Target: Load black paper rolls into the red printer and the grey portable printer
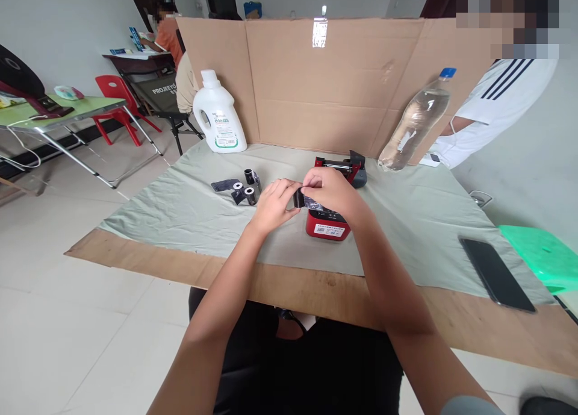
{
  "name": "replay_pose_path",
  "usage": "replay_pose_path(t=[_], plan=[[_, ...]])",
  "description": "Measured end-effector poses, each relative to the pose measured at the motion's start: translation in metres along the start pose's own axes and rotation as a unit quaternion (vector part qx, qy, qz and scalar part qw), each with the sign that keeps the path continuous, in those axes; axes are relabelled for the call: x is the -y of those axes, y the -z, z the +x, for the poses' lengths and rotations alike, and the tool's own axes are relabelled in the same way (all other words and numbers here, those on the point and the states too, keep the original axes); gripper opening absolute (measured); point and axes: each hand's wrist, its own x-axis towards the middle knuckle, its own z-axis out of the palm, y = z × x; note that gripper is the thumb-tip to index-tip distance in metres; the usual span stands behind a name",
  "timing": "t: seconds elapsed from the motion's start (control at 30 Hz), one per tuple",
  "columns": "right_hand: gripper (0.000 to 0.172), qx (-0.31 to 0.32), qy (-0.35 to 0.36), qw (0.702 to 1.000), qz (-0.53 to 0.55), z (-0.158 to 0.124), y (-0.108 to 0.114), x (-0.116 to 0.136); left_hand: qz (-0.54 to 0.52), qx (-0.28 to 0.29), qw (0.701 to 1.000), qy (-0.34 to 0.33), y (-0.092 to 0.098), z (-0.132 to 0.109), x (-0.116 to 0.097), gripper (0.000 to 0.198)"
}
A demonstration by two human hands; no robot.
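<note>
My left hand (pixel 276 205) grips a small roll of black ribbon (pixel 298 198) between thumb and fingers. Pinched at the roll's right edge is my right hand (pixel 333 189), where a strip of dark shiny film hangs from it. Just below sits a red and black machine, which looks like a label printer (pixel 328 227), with its lid raised and a white sticker on its front; my right hand covers part of it. Left of my hands, several small black ribbon rolls (pixel 250 196) lie on the grey cloth (pixel 189 204), some with loose film trailing.
A white detergent jug (pixel 221 117) and a tilted clear bottle (pixel 418 123) stand before a cardboard screen (pixel 316 84). A black phone (pixel 497 274) lies at the right, near a green stool (pixel 542 252). One person (pixel 506 108) is behind the screen's right side, another (pixel 169 38) farther left.
</note>
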Motion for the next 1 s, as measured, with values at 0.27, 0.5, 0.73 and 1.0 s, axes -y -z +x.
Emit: replay_pose_path(t=[0.27, 0.5, 0.73, 1.0], plan=[[0.012, 0.049, -0.106, 0.938, 0.327, 0.008, -0.005, 0.000, -0.130, -0.100, 0.986, 0.040, -0.007, -0.006, 0.002, 0.056], [0.022, 0.022, -0.054, 0.984, 0.168, 0.014, -0.021, -0.014, -0.127, -0.166, 0.976, 0.068, -0.011, -0.006, 0.001, 0.063], [0.013, 0.055, -0.023, 0.991, 0.117, 0.013, -0.026, -0.013, -0.142, -0.182, 0.969, 0.084, -0.017, -0.008, -0.005, 0.061], [0.011, -0.065, 0.005, 0.994, 0.084, 0.014, -0.021, -0.017, -0.191, -0.131, 0.971, 0.066, -0.001, -0.004, 0.018, 0.114]])
